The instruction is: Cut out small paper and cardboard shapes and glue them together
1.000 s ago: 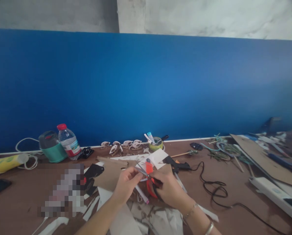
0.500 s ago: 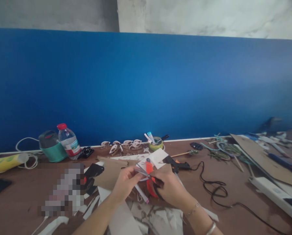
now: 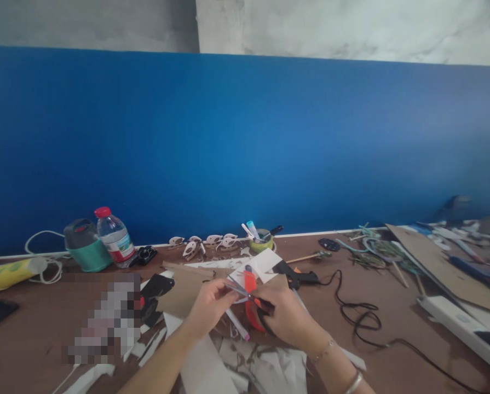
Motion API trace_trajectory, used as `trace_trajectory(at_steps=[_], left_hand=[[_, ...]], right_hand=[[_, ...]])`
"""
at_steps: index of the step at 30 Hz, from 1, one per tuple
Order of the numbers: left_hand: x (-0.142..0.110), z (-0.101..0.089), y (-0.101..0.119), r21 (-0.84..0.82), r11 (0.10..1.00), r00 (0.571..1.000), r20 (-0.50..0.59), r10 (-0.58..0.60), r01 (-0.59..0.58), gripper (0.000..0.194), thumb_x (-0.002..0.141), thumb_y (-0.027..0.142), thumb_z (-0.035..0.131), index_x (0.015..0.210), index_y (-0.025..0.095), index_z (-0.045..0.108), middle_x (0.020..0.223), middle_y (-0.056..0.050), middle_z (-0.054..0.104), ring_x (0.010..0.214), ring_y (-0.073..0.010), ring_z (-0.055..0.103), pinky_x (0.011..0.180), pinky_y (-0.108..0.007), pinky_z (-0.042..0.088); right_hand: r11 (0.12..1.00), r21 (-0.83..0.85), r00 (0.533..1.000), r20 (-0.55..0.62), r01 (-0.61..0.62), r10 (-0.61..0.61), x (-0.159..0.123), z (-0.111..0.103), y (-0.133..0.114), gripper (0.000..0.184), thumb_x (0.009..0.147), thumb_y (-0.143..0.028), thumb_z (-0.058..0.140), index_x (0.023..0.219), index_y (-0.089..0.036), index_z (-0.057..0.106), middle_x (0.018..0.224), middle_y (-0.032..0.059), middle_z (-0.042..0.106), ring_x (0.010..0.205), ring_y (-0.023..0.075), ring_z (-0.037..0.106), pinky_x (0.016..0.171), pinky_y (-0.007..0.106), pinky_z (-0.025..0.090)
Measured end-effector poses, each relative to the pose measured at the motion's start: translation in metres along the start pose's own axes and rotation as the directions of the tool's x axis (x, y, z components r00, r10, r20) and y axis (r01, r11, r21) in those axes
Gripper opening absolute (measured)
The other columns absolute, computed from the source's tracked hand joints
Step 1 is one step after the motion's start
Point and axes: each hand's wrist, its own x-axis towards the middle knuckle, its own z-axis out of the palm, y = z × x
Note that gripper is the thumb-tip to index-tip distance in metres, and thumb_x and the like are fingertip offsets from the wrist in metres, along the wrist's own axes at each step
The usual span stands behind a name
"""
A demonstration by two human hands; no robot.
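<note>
My right hand (image 3: 283, 314) grips red-handled scissors (image 3: 251, 306), blades pointing left toward my left hand. My left hand (image 3: 209, 303) pinches a small pale piece (image 3: 238, 300) at the scissor blades. A thin white stick with a pink tip (image 3: 237, 325) lies just under the hands. Both hands hover over white paper scraps (image 3: 265, 366) and a brown cardboard sheet (image 3: 185, 290) on the brown table (image 3: 39, 334).
A water bottle (image 3: 114, 237) and a teal container (image 3: 84, 246) stand back left. A black glue gun (image 3: 296, 276) with a looping cord (image 3: 362, 320) lies right of the hands. A pen cup (image 3: 261, 239), white cut-outs (image 3: 212, 242), cardboard (image 3: 442, 265) and a power strip (image 3: 462, 328) crowd the right.
Almost nothing moves; my hands stay together at the scissors, shifted very slightly.
</note>
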Motion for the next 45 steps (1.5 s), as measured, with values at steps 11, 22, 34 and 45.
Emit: trace_trajectory(at_steps=[11,22,34,45], left_hand=[[-0.001,-0.001,0.002,0.016,0.999,0.998,0.041,-0.047,0.047,0.019,0.069,0.032,0.071,0.077,0.015,0.07,0.076,-0.004,0.072,0.078,-0.0206,0.064,0.076,-0.029,0.046],[0.0,-0.004,0.003,0.068,0.996,0.998,0.013,-0.054,0.053,0.012,0.067,0.025,0.07,0.075,0.015,0.068,0.074,-0.003,0.072,0.075,-0.0191,0.064,0.073,-0.027,0.046],[-0.003,0.0,0.011,0.126,0.992,1.0,-0.01,-0.025,0.026,0.012,0.068,0.024,0.068,0.075,0.016,0.071,0.078,-0.005,0.073,0.08,-0.023,0.064,0.076,-0.029,0.046],[0.003,-0.002,-0.005,0.02,0.995,0.992,-0.085,-0.095,0.097,0.017,0.065,0.03,0.072,0.071,0.016,0.065,0.064,-0.001,0.067,0.065,-0.0164,0.06,0.067,-0.026,0.043]], right_hand=[[0.998,-0.052,0.999,-0.011,0.038,-0.038,0.002,0.003,0.005,0.022,0.062,-0.002,0.048,0.067,-0.019,0.062,0.067,0.0017,0.06,0.066,0.0147,0.047,0.061,0.023,0.029],[0.995,-0.095,1.0,0.0,0.013,-0.013,0.001,-0.001,0.001,0.034,0.058,0.0,0.047,0.079,-0.021,0.064,0.064,-0.0005,0.058,0.064,0.0144,0.045,0.058,0.022,0.025],[0.983,-0.185,1.0,0.013,-0.011,0.014,0.002,0.0,0.001,0.031,0.057,-0.001,0.045,0.073,-0.02,0.062,0.061,-0.0007,0.057,0.059,0.0135,0.044,0.054,0.024,0.021],[0.995,0.0,0.993,-0.06,-0.103,0.103,0.003,0.01,0.005,0.03,0.066,-0.005,0.05,0.083,-0.019,0.069,0.075,0.0049,0.066,0.073,0.0178,0.055,0.061,0.023,0.034]])
